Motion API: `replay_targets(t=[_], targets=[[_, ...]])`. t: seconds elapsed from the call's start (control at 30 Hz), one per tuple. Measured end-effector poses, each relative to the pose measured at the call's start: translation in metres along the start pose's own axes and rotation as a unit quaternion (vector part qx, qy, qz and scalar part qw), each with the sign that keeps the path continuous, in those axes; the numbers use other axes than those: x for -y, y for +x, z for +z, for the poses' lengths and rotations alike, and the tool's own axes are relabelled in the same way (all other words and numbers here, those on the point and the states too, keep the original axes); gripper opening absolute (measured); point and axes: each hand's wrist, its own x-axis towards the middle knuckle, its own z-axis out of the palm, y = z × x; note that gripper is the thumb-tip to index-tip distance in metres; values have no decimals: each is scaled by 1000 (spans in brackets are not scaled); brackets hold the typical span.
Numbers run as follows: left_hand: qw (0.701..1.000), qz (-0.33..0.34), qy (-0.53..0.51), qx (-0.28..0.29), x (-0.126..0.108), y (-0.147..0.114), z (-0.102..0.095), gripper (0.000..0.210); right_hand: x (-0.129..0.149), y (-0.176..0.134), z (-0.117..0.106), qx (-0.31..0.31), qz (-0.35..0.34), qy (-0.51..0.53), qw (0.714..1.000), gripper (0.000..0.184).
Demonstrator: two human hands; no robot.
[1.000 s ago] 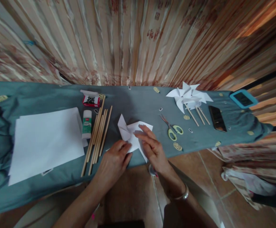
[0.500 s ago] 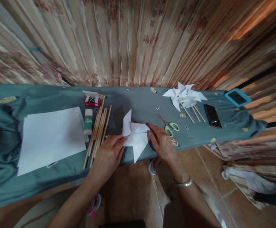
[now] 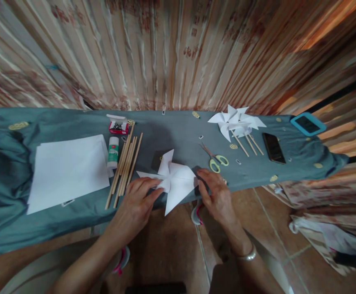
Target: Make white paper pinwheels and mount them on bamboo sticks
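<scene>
A white paper pinwheel (image 3: 179,179) lies near the front edge of the cloth-covered table, between my hands. Two of its blades stick out, one up and one down, and a narrow one points left. My left hand (image 3: 137,200) pinches the folded paper near the middle, thumb and fingers closed on it. At the right blade, my right hand (image 3: 216,194) has thumb and forefinger at the paper's end, which curves slightly. Scissors (image 3: 215,159) with green handles lie just beyond my right hand. Several wooden sticks (image 3: 125,167) rest beside my left hand.
White paper sheets (image 3: 69,173) are stacked at left, with a glue stick (image 3: 113,152) beside them. Behind it sits an open red box (image 3: 118,126) of small dark pins. Finished pinwheels (image 3: 239,122) on sticks, a phone (image 3: 274,148) and a blue-framed device (image 3: 308,124) lie at right.
The pinwheel has turned slightly and shifted towards me. My right hand has moved a little right and down along with the right blade, and my left hand now covers less of the left blade.
</scene>
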Motion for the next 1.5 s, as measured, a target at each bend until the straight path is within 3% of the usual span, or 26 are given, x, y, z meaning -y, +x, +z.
replay_targets(t=[0.1, 0.27, 0.37, 0.53, 0.67, 0.77, 0.93, 1.03, 1.13, 1.27, 1.37, 1.5], targets=[[1000, 8, 3, -2, -6, -3, -1, 37, 1, -4, 1, 8, -16, 18, 1000, 30], [997, 22, -19, 71, -24, -6, 8, 35, -1, -5, 4, 51, 10, 49, 997, 36], [996, 32, -20, 86, -30, -4, 17, 40, 1, 2, 7, 62, 36, 70, 995, 38], [999, 40, 7, 30, -29, 1, 25, 24, 3, 24, 17, 47, 97, 110, 988, 43], [999, 36, 36, 8, -20, 6, 22, 22, 0, 33, 21, 29, 154, 137, 978, 40], [997, 17, 81, 3, -4, 11, 13, 24, 2, 24, 19, 18, 186, 136, 973, 41], [992, -42, 121, -17, 14, 19, -1, 21, 11, 0, 5, 77, 205, 141, 965, 49], [998, -14, 60, 3, 4, 18, 4, 20, 12, -4, -5, 34, 178, 87, 980, 45], [999, 28, 10, 43, -11, 16, 16, 25, 12, -3, -9, -15, 67, 42, 997, 31], [998, 12, 9, 59, -17, 18, 28, 24, 15, -4, -5, 30, -53, 33, 998, 34], [998, -4, 12, 64, -15, 20, 30, 23, 17, -7, -1, 75, -67, 18, 995, 37], [998, -13, 9, 66, -14, 22, 31, 23, 16, -10, 1, 87, -64, -7, 994, 37]])
